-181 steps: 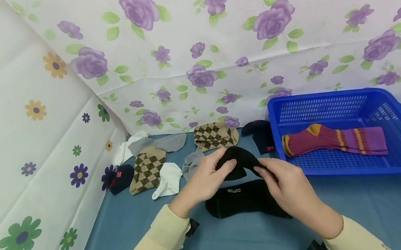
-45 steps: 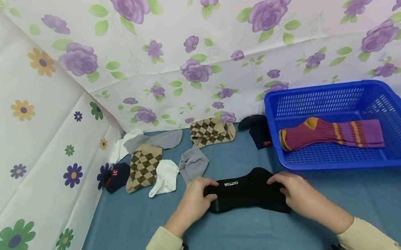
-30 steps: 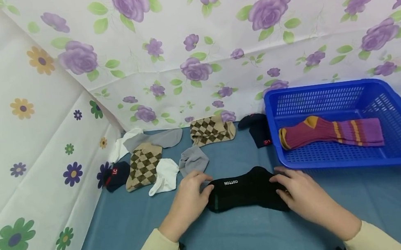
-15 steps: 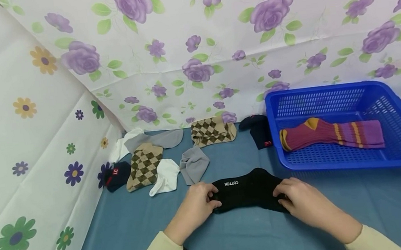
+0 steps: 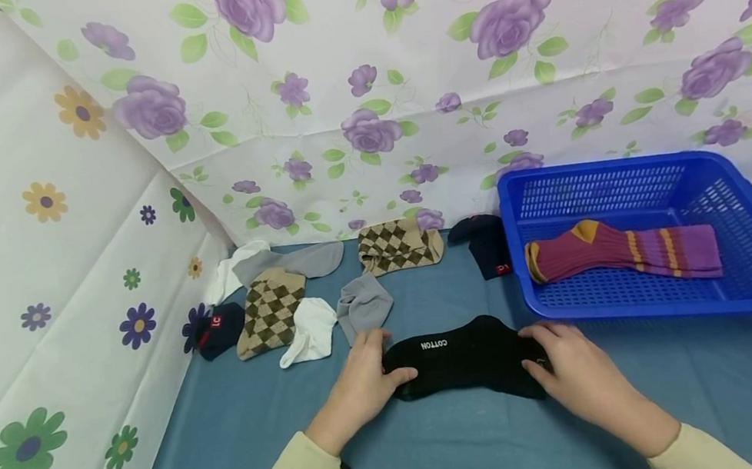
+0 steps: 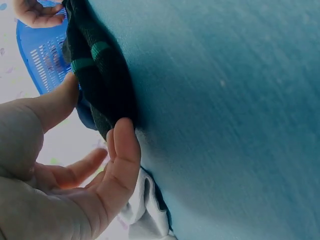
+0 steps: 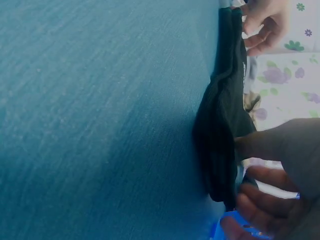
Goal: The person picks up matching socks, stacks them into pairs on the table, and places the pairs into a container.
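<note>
A pair of black socks (image 5: pixel 460 360), one laid over the other, lies flat across the blue cloth. White "COTTON" lettering shows on the upper sock, and green bands mark both layers in the left wrist view. My left hand (image 5: pixel 358 383) is at the left end, its thumb on the fabric and its fingers loosely extended along the edge; in the left wrist view its fingertips (image 6: pixel 125 132) touch the sock tip. My right hand (image 5: pixel 583 377) is at the right end, thumb and fingers spread apart around it, with the thumb touching the fabric in the right wrist view.
A blue plastic basket (image 5: pixel 636 313) at right holds maroon-and-purple striped socks (image 5: pixel 622 253). Several loose socks lie behind and left: grey (image 5: pixel 365 305), white (image 5: pixel 310 331), brown argyle (image 5: pixel 270 316) and navy (image 5: pixel 489 249). Floral sheets (image 5: pixel 311 157) stand behind and at left.
Six seconds ago both hands held one black sock raised above the other; now the two lie stacked. Over the last half second both hands have loosened their pinch at the ends.
</note>
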{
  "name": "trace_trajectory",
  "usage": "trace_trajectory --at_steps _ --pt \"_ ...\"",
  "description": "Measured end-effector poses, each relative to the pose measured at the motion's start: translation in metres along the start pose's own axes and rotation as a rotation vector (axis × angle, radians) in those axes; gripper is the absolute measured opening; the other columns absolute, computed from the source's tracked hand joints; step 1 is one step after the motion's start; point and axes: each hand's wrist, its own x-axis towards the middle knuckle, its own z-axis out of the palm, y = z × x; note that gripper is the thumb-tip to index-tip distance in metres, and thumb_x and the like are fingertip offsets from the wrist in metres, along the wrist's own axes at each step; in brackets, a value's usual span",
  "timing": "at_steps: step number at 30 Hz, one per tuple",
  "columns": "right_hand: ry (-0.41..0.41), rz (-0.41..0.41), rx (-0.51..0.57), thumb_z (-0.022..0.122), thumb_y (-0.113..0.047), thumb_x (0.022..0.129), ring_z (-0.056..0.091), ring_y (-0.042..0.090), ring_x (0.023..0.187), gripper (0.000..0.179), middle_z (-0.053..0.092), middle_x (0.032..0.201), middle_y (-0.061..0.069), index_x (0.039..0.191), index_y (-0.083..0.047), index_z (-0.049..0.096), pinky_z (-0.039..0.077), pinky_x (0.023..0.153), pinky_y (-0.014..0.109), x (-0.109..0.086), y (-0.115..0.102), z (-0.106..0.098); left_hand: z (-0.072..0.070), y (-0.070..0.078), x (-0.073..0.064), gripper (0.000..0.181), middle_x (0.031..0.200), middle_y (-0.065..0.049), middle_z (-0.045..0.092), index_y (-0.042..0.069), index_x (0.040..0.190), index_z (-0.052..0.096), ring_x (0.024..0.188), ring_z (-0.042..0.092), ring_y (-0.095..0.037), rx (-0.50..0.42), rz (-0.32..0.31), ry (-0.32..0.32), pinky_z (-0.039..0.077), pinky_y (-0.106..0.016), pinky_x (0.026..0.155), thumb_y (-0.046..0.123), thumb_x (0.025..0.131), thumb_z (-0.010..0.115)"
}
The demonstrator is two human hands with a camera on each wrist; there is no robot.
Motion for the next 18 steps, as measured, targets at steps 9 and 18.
trace_trajectory --at_steps 9,18 --pt "-0.081 0.092 -0.035 0.070 -0.039 0.082 0.051 0.037 0.116 0.057 0.056 0.126 0.017 0.126 -0.006 0.056 0.045 0.090 0.056 0.0026 0.0009 0.0023 0.0002 0.0020 0.0038 0.066 0.127 -0.013 0.050 0.006 0.132 0.050 0.110 0.056 -0.028 0.095 -0.017 -0.019 0.048 -0.043 0.088 0.042 0.081 0.071" --pt "-0.150 0.140 -0.054 0.070 -0.042 0.081 0.051 0.039 0.111 0.061 0.054 0.122 0.023 0.122 0.001 0.057 0.044 0.088 0.057 0.0056 0.0015 0.0019 0.0018 0.0015 0.0055 0.062 0.121 -0.013 0.050 0.008 0.130 0.054 0.096 0.059 -0.024 0.159 -0.009 -0.047 0.050 -0.038 0.076 0.042 0.082 0.070"
